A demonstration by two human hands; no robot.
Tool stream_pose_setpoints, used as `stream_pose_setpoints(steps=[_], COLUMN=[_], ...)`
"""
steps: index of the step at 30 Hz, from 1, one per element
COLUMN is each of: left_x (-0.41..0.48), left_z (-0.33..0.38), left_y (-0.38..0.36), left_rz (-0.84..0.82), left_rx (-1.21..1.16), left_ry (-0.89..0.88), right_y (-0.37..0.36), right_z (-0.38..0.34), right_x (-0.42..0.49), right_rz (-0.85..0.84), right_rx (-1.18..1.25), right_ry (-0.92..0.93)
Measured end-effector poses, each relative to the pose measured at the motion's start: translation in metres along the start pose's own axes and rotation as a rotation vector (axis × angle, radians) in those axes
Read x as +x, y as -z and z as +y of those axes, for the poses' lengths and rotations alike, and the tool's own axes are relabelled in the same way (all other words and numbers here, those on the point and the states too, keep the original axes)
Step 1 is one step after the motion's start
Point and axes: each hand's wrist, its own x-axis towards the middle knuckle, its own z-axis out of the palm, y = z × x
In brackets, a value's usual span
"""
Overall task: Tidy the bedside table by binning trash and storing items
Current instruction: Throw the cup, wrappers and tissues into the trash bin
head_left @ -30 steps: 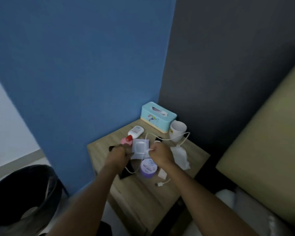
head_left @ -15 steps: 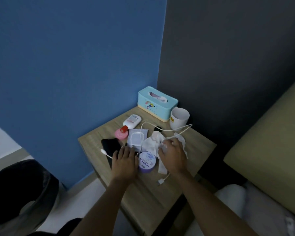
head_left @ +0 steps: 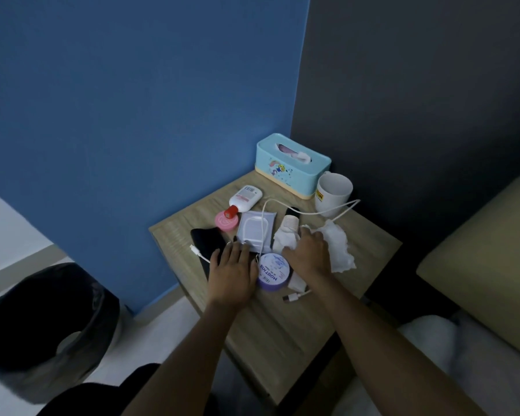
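The wooden bedside table [head_left: 285, 328] holds a clutter. My left hand [head_left: 231, 270] lies flat, fingers straight, on the near edge of a pale wet-wipes pack [head_left: 254, 231] and a black phone [head_left: 206, 241]. My right hand [head_left: 308, 255] curls over crumpled white tissues [head_left: 338, 244] and gathers them. Between the hands sits a purple round jar [head_left: 273, 271]. A white charging cable [head_left: 306, 213] runs across the pack toward a white mug [head_left: 332, 193]. Its plug [head_left: 291, 297] lies near the table front.
A teal tissue box [head_left: 291, 165] stands in the back corner. A white lotion bottle with a red cap [head_left: 243, 199] and a pink round tin [head_left: 226, 222] lie left of the pack. A black-lined bin [head_left: 48, 322] stands on the floor at left. A bed [head_left: 478, 250] is at right.
A second ago both hands held the wet-wipes pack up. It now lies on the table; the left hand rests flat on it and the right hand has moved onto the tissues.
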Motion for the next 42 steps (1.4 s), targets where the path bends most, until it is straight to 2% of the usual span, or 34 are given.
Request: stream_pose_setpoints(steps=[6,11,15,22,31,38,42], left_x=[0.0,0.0,0.002,-0.002,-0.053,-0.149,-0.198], left_z=[-0.001,0.0,-0.002,-0.023,-0.138,-0.261,-0.335], left_y=[0.003,0.008,0.014,0.052,0.124,0.154,0.14], left_rz=[-0.043,-0.097,-0.133,-0.06,0.089,0.149,0.198], left_rx=[-0.042,-0.089,-0.176,-0.202,-0.137,-0.081,-0.127], left_ry=[0.012,0.027,0.033,0.044,0.224,0.486,0.671], right_y=[0.023,0.044,0.075,0.091,0.034,-0.064,-0.134], right_z=[-0.008,-0.018,-0.041,-0.09,-0.192,-0.291,-0.34], right_x=[0.006,0.013,0.013,-0.009,-0.079,-0.155,-0.199], right_rz=[-0.014,-0.045,0.027,0.013,-0.112,-0.307,-0.436], right_rx=[0.034,0.172,0.289,0.342,0.265,0.253,0.226], right_ry=[-0.05,0.028,0.102,0.252,0.459,0.634,0.718])
